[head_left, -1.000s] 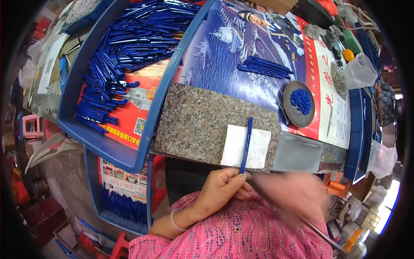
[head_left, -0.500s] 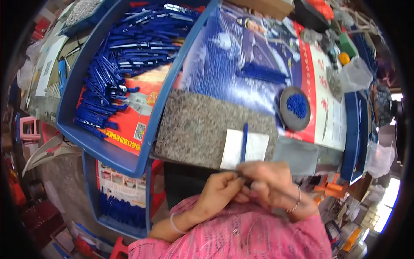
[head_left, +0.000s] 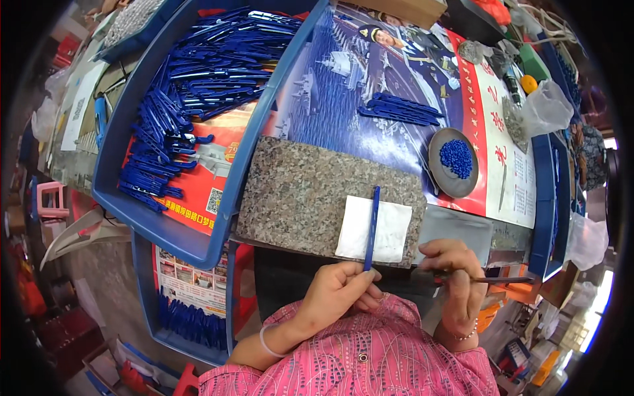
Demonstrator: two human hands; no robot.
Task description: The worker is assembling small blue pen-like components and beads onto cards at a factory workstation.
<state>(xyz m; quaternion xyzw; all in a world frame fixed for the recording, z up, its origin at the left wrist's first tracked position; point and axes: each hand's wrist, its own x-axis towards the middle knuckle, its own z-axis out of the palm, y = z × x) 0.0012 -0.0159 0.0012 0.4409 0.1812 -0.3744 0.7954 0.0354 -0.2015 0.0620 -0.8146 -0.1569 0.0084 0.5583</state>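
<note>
My left hand (head_left: 340, 290) pinches the lower end of a slim blue strip (head_left: 372, 224). The strip points away from me over a square of white paper (head_left: 396, 231), which lies on a speckled granite slab (head_left: 297, 191). To the right, past the slab's near edge, my right hand (head_left: 456, 277) is closed around a thin dark rod-like tool (head_left: 505, 280); its exact kind is unclear. Small blue beads (head_left: 456, 159) fill the middle of a round grey dish (head_left: 435, 155). Beyond the slab lies a small stack of similar blue strips (head_left: 399, 109).
A large blue tray (head_left: 221, 247) on the left holds many blue pieces (head_left: 218, 59). Below it, a second blue tray (head_left: 142, 284) holds more. At the right stand another blue bin (head_left: 541, 204) and clear plastic bags (head_left: 547, 109). A printed poster (head_left: 370, 145) covers the tabletop.
My right hand has moved right, away from my left hand, with the dark tool in it. My left hand stays at the slab's near edge, and the blue strip's lower end is now plainly visible.
</note>
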